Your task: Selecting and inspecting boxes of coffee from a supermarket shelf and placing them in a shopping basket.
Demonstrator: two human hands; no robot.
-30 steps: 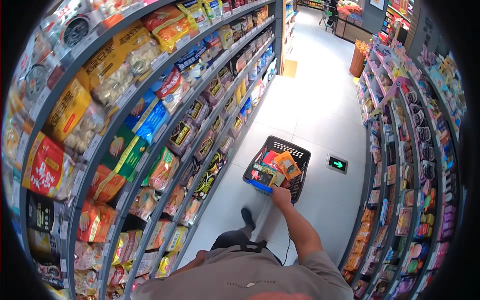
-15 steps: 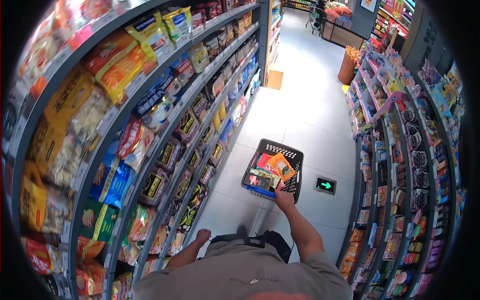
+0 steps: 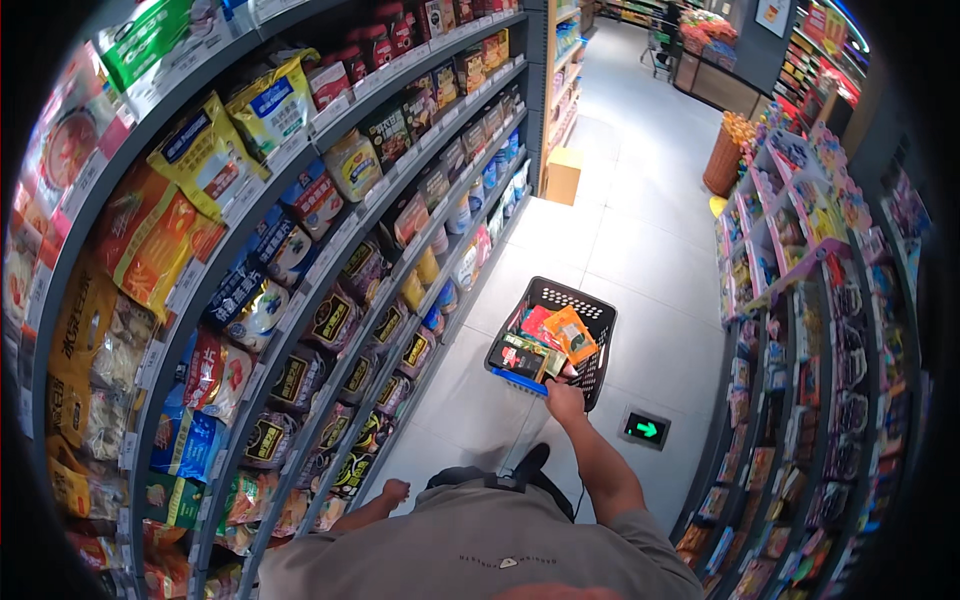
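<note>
A black perforated shopping basket point(image 3: 597, 368) is in front of me, its blue handle point(image 3: 519, 380) on the near side. At the near right end of that handle, my right hand point(image 3: 565, 402) is closed round it. Inside the basket lie several packages: an orange pouch point(image 3: 571, 335), a pinkish-red packet point(image 3: 535, 324) and a dark package point(image 3: 520, 355) among them. My left hand point(image 3: 397, 491) hangs low beside my body, near the left shelving, its fingers curled with nothing visible in them.
Tall shelving point(image 3: 300, 170) packed with bagged food lines my left. On the right, a curved rack point(image 3: 770, 400) holds small packets. A cardboard box point(image 3: 563, 177), a wicker basket point(image 3: 724, 155) and a shopping cart point(image 3: 657, 52) stand farther ahead. A green arrow sign point(image 3: 647, 429) is in the floor.
I have moved forward along the aisle; the left shelf goods and the floor sign have shifted nearer. The basket stays in my right hand, and my legs have changed position in a step.
</note>
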